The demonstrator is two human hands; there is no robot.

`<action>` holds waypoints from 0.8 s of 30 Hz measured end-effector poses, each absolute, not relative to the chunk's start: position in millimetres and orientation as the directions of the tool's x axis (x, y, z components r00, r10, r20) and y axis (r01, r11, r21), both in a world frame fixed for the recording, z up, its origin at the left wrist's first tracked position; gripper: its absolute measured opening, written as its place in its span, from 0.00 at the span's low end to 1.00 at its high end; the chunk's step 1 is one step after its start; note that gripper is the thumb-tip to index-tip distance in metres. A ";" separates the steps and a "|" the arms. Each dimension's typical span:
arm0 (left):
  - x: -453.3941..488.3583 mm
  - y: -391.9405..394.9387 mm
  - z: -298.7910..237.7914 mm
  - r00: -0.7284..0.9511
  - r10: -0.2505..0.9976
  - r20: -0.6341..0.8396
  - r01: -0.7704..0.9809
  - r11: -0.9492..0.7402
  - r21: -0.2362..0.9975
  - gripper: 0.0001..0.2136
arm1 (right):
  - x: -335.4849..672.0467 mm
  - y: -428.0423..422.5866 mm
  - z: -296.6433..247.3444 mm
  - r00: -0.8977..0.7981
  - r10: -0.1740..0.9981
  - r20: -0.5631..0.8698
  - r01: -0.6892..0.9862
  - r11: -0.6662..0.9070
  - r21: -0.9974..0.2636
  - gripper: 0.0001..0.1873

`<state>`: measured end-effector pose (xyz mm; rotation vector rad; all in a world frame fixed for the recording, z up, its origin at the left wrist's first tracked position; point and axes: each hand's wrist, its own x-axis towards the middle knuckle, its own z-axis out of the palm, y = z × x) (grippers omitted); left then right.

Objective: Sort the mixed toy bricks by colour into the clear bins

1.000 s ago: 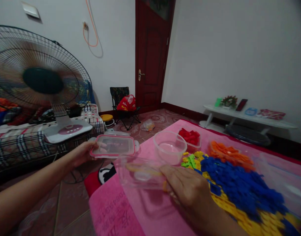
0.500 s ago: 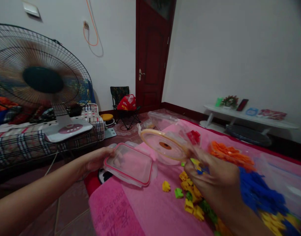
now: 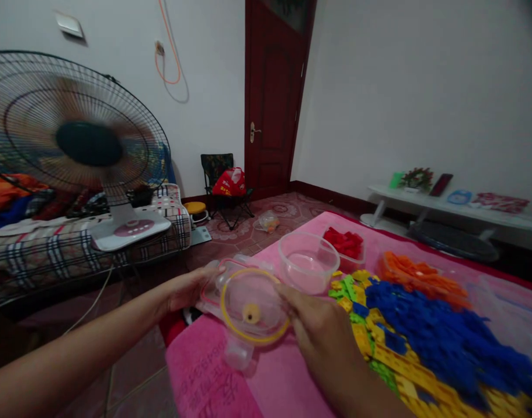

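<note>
My left hand (image 3: 200, 285) grips the left edge of a clear rectangular lid with a red seal (image 3: 213, 288), near the left edge of the pink cloth. Over part of that lid lies a round clear lid with a yellow seal (image 3: 243, 334) and a small yellow knob in its middle. My right hand (image 3: 311, 316) pinches the round lid at its right rim. Just behind it stands a round clear container (image 3: 307, 278) with nothing inside. Beyond that, a clear box (image 3: 355, 262) holds red toy bricks (image 3: 343, 241).
Blue bricks (image 3: 448, 337), yellow bricks (image 3: 361, 342) and orange bricks (image 3: 422, 276) are heaped on the pink cloth (image 3: 283, 377) at the right. A spinning fan (image 3: 89, 145) stands at left. A white shelf (image 3: 444, 203) is along the right wall.
My right hand has brought the round lid left and down over the rectangular lid. The round container behind and the red bricks now show more fully.
</note>
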<state>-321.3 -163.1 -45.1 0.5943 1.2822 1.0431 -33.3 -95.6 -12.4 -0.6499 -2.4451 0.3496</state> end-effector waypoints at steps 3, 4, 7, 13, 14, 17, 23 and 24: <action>-315.4 -166.8 -43.7 -0.101 0.928 -0.359 -0.171 0.339 0.925 0.31 | -23.6 -83.7 0.4 -0.500 0.726 0.472 0.386 0.675 -0.629 0.17; -312.5 -167.7 -42.7 -0.130 0.944 -0.304 -0.115 0.291 0.950 0.33 | -20.5 -80.1 4.0 -0.451 0.771 0.450 0.381 0.622 -0.684 0.18; -302.9 -168.2 -40.9 -0.315 0.935 -0.166 0.043 0.189 0.981 0.39 | -10.7 -72.6 11.7 -0.378 0.839 0.392 0.399 0.530 -0.748 0.22; -296.1 -163.9 -47.1 -0.496 0.859 -0.128 0.096 0.201 0.975 0.35 | 11.7 -75.9 23.7 -0.386 0.880 0.279 0.483 0.450 -0.751 0.23; -297.1 -163.0 -49.0 -0.491 0.862 -0.129 0.082 0.193 0.978 0.34 | 14.9 -78.2 26.7 -0.387 0.890 0.242 0.491 0.421 -0.763 0.23; -299.9 -159.5 -53.6 -0.513 0.847 -0.139 0.030 0.179 0.983 0.30 | 22.3 -84.7 35.5 -0.351 0.925 0.145 0.493 0.314 -0.811 0.27; -299.8 -157.3 -52.5 -0.552 0.801 -0.234 -0.032 0.260 0.965 0.29 | 29.2 -89.7 30.3 -0.293 0.956 -0.019 0.466 0.125 -0.876 0.33; -299.8 -158.0 -52.3 -0.540 0.814 -0.215 0.023 0.270 0.963 0.33 | 29.2 -90.1 25.2 -0.305 0.952 -0.025 0.462 0.125 -0.878 0.32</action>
